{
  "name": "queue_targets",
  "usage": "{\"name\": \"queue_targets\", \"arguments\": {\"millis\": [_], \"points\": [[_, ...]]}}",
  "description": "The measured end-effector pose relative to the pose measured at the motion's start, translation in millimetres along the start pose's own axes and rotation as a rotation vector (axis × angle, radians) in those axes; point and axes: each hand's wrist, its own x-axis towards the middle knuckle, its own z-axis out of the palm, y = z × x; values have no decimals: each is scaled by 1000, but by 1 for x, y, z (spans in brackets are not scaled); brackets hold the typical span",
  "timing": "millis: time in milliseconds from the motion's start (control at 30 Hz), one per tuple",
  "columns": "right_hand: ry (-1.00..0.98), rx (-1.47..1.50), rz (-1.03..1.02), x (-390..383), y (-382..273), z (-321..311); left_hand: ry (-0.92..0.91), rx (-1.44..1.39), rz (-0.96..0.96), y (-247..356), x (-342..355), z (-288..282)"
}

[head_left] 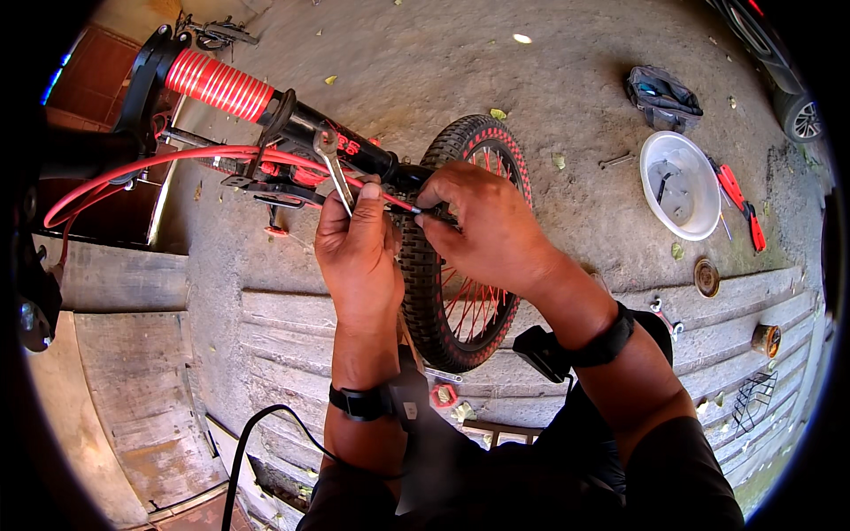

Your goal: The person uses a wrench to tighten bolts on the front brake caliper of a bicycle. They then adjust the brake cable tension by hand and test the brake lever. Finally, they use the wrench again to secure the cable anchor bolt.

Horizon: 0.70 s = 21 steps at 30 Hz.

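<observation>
My left hand [361, 252] is closed on a silver spanner [333, 168], its open jaw pointing up over the bicycle's black tube [359, 152]. A red brake cable [115, 179] arcs from the handlebar on the left and passes by the left thumb. The cable's metal-tipped end lies between my hands. My right hand [487, 226] pinches at that end, close to the front wheel's knobbly tyre [423, 310]; its fingertips hide part of the brake area. Red-and-silver ribbed stem spacers [220, 84] are at the upper left.
A white plastic basin [655, 181] with small parts stands to the right, beside red-handled cutters [737, 199]. Behind it lies a grey tool bag [664, 96]. Loose spanners [666, 319], a round tin [707, 277] and a black wire rack [754, 400] are nearer. A parked car's wheel [804, 119] is far right.
</observation>
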Motion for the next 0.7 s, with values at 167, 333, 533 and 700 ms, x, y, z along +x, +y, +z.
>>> {"name": "queue_targets", "arguments": {"millis": [167,333,533,700], "points": [[-32,64,186,2,-9,-3,33,72,4,1,0,4],[-11,98,50,1,-2,-4,13,14,-6,-1,1,-2],[-29,84,4,1,3,-4,7,0,3,-1,0,1],[-45,98,128,2,-5,-6,3,28,13,0,0,0]]}}
